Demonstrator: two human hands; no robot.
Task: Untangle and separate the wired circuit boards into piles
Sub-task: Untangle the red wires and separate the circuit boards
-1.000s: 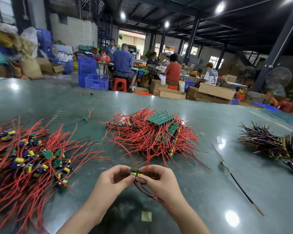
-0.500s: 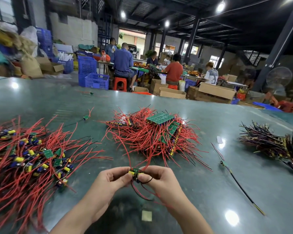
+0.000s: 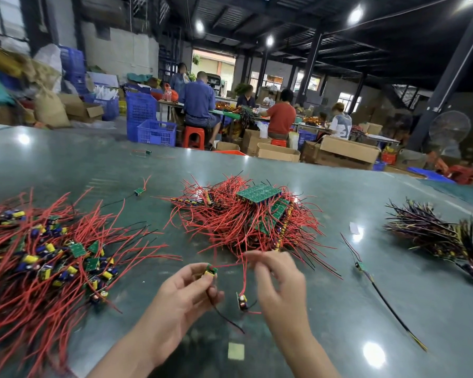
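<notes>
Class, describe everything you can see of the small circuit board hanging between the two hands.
The hanging circuit board is small, with a yellow part on a pale face. It dangles tilted above the green table from a red wire running up to the right hand, which pinches it. A dark lead trails from its lower end. The left hand holds a separate board.

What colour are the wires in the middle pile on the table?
Mostly red, with a few black ones, seen in the head view: middle pile.
</notes>
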